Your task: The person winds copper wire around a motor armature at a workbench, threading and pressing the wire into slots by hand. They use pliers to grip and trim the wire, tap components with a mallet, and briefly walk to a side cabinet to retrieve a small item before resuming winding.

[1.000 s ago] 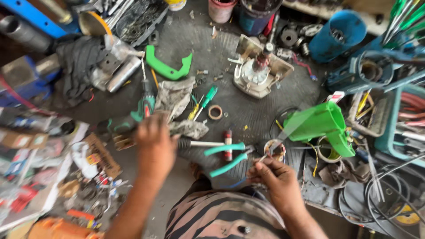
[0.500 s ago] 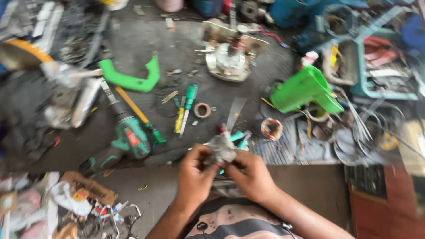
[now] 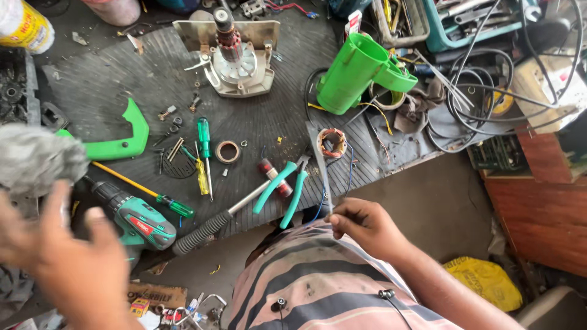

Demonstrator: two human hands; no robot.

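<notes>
Change since earlier frame: the two hands, joined over a small part half a second ago, are now working apart; the left hand (image 3: 73,263) is swinging out to the left and the grey rag (image 3: 36,160) is showing beside it.
Right hand: the right hand (image 3: 367,227) is pinching the near end of a thin grey metal strip (image 3: 321,165), fingertips closed on it, just above the striped shirt (image 3: 330,287).
Strip position: it is reaching from the fingers across the mat (image 3: 122,79) toward the small copper coil (image 3: 333,142), its far end close beside the coil.
Left hand: blurred and spread wide, grasping nothing that can be made out; it is passing over the green drill (image 3: 137,219).
Nearby: teal pliers (image 3: 287,186) are lying just left of the strip, a thin blue wire (image 3: 319,205) trailing beside it.
Doing it well: judging from the narrow pinch, the strip is needing a steady, low hold so its free end is not flexing away from the coil.
Hazard: the strip's edge is looking sharp; fingers are best kept on the flat faces.
</notes>
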